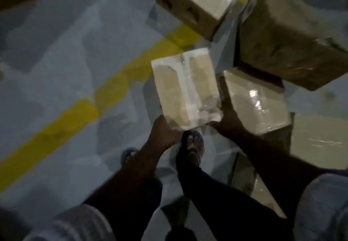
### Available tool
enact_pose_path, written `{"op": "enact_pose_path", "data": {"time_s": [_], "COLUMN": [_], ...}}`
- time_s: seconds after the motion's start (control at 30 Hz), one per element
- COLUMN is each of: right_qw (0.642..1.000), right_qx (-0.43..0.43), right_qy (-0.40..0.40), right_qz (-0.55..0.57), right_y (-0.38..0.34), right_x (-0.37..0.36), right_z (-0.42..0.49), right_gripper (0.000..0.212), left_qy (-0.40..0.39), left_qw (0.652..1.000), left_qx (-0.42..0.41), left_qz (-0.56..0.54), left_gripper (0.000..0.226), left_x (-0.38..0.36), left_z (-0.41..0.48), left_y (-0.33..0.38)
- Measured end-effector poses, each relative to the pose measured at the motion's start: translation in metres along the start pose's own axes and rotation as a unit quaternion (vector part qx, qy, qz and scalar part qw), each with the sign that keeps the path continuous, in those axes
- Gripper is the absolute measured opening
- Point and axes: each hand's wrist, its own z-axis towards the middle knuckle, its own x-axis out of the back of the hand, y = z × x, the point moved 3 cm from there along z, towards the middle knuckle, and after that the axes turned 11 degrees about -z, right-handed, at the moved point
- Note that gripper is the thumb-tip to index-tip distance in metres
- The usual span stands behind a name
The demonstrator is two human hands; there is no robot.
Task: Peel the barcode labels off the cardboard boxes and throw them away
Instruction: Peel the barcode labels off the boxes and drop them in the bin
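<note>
The left hand [164, 130] grips the near corner of a small cardboard box [169, 90]. The right hand [228, 120] grips its side.

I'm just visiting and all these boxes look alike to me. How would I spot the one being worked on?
Follow the yellow floor stripe toward the box cluster. The held box is just right of it. Only this one has a broad white strip down its top, with the left grip and right grip clasping its near corners.
</note>
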Motion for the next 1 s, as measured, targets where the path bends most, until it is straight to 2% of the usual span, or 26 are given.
{"op": "enact_pose_path", "data": {"time_s": [0.03, 0.07, 0.13, 0.23, 0.3, 0.37, 0.53, 0.67, 0.73, 0.8, 0.9, 1.0], "right_qw": [1.000, 0.999, 0.989, 0.976, 0.983, 0.983, 0.979, 0.985, 0.984, 0.972, 0.944, 0.939], "right_qx": [0.001, -0.022, -0.115, -0.128, -0.144, -0.150, -0.181, -0.098, -0.039, 0.032, 0.158, 0.207], "right_qy": [0.025, 0.026, -0.026, -0.097, -0.073, -0.070, -0.053, -0.112, -0.133, -0.144, -0.087, -0.035], "right_qz": [0.006, -0.027, -0.090, -0.143, -0.083, -0.076, -0.081, -0.089, -0.113, -0.182, -0.275, -0.272], "right_y": [0.014, 0.022, 0.033, 0.024, 0.019, 0.006, -0.041, -0.109, -0.161, -0.215, -0.291, -0.350], "right_x": [-0.009, -0.013, -0.026, -0.044, -0.045, -0.034, 0.044, 0.119, 0.154, 0.184, 0.224, 0.249], "right_z": [0.014, 0.024, 0.038, 0.040, 0.036, 0.025, -0.016, -0.061, -0.090, -0.121, -0.165, -0.205], "right_gripper": [0.099, 0.099, 0.091, 0.085, 0.088, 0.097, 0.097, 0.109, 0.113, 0.110, 0.122, 0.107], "left_qy": [0.015, 0.025, 0.025, 0.034, 0.037, 0.026, 0.000, 0.039, 0.085, 0.139, 0.218, 0.274], "left_qw": [1.000, 0.999, 0.995, 0.991, 0.989, 0.989, 1.000, 0.999, 0.995, 0.988, 0.967, 0.943], "left_qx": [0.006, 0.013, 0.015, 0.023, 0.056, 0.070, 0.007, -0.026, -0.045, -0.070, -0.116, -0.147], "left_qz": [-0.024, -0.045, -0.095, -0.129, -0.131, -0.125, -0.029, 0.018, 0.009, -0.013, -0.068, -0.118], "left_gripper": [0.059, 0.064, 0.074, 0.085, 0.096, 0.109, 0.125, 0.117, 0.103, 0.083, 0.060, 0.048], "left_x": [-0.006, -0.012, -0.024, -0.036, -0.032, -0.021, 0.031, 0.099, 0.140, 0.183, 0.245, 0.295], "left_z": [0.014, 0.026, 0.044, 0.047, 0.037, 0.018, -0.066, -0.156, -0.202, -0.247, -0.314, -0.378], "left_y": [-0.007, -0.012, -0.021, -0.026, -0.019, -0.008, 0.048, 0.096, 0.112, 0.126, 0.145, 0.155]}}
